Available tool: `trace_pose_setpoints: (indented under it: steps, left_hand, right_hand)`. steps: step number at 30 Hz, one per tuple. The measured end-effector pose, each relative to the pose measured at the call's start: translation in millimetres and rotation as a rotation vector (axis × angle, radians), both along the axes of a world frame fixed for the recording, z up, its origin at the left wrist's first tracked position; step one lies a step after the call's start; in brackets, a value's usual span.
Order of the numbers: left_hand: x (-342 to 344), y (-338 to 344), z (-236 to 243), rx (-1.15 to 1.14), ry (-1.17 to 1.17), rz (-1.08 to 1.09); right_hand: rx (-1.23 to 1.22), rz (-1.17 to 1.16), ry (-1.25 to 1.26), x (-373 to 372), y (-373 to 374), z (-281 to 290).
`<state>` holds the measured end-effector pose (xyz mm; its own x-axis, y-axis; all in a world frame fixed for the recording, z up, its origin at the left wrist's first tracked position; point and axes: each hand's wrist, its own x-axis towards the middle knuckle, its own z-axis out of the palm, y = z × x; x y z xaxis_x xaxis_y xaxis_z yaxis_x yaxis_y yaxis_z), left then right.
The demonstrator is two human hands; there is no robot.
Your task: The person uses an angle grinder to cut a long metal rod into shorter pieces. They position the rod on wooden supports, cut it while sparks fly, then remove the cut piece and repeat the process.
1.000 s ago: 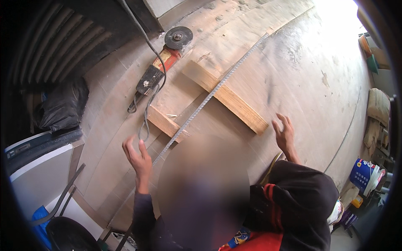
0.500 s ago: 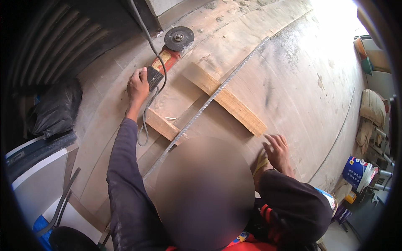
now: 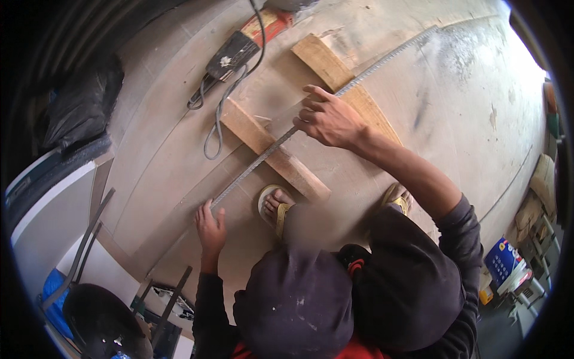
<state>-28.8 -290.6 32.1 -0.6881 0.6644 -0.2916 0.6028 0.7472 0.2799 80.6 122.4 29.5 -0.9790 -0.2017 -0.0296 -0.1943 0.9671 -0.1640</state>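
A long ribbed steel bar (image 3: 254, 164) lies diagonally across two wooden pieces. My right hand (image 3: 329, 118) is closed round its middle, between the two pieces, with the index finger stretched out. At the bar's near left end is my left hand (image 3: 210, 233), thumb and fingers apart, fingertips at the tip of the bar. The nearer wooden block (image 3: 281, 158) lies in front of my feet; the farther wooden plank (image 3: 323, 60) is partly hidden by my right hand and forearm. Beyond them, an angle grinder (image 3: 239, 54) rests on the floor, its disc end cut by the upper edge.
The grinder's grey cable (image 3: 230, 102) loops beside the nearer block. My sandalled feet (image 3: 276, 206) are close to the bar. Black plastic bags (image 3: 89, 105) lie at left, near a white panel (image 3: 57, 209). A blue and white bucket (image 3: 505, 263) stands at far right.
My left hand has let go of the grinder and come back to the bar's near end. My right hand has reached across onto the bar. The view has shifted; the nearer block shows more fully.
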Motion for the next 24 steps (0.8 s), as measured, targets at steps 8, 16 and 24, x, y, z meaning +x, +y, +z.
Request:
trace_pose_setpoints:
  steps: [8,16,24]
  left_hand:
    - [-21,26,1,0.111,-0.136,-0.008]
    - [-18,47,-9,0.18,-0.175,0.006]
    - [-10,61,6,0.195,-0.196,0.127]
  right_hand:
    - [-0.057,-0.102,0.143,13,32,-1]
    - [-0.061,-0.222,0.156,29,43,-5]
    - [-0.23,-0.407,0.316,78,-1,-8]
